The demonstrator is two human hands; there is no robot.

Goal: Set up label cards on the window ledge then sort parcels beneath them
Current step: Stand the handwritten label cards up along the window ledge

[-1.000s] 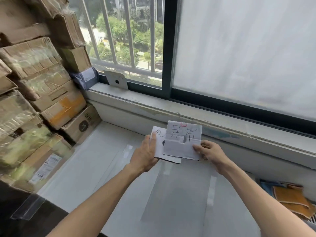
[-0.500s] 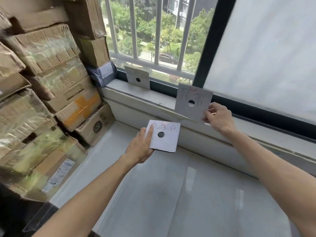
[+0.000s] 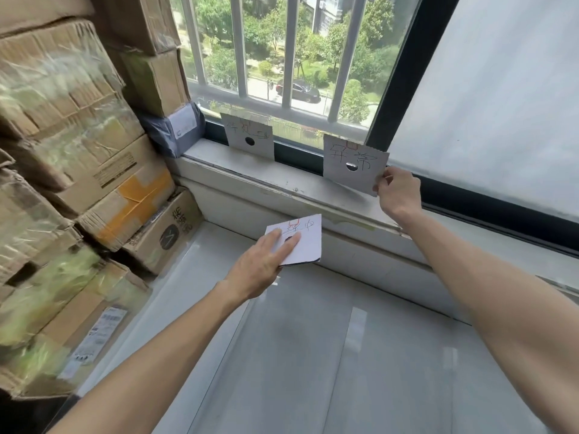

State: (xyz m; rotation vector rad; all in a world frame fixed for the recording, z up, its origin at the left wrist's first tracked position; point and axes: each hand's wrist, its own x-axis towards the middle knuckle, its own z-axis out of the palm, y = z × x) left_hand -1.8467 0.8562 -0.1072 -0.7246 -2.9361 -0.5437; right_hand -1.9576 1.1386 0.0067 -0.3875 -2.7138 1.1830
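Observation:
A white label card (image 3: pixel 249 136) with a punched hole leans upright against the window frame on the ledge (image 3: pixel 269 177). My right hand (image 3: pixel 398 191) pinches the lower right corner of a second handwritten card (image 3: pixel 354 162), which stands on the ledge further right, against the dark frame. My left hand (image 3: pixel 263 264) holds a third card (image 3: pixel 305 241) flat and low, below the ledge, with fingers lying over its top face.
Stacked cardboard parcels (image 3: pixel 72 158) fill the left side, with a grey plastic-wrapped parcel (image 3: pixel 175 128) at the ledge's left end. A white tiled surface (image 3: pixel 313 355) spreads below the ledge. Window bars (image 3: pixel 291 51) and a frosted pane (image 3: pixel 501 89) stand behind.
My right hand lifted its card away from the other one and has set it against the window on the ledge. My left hand kept its card low and tipped it flatter.

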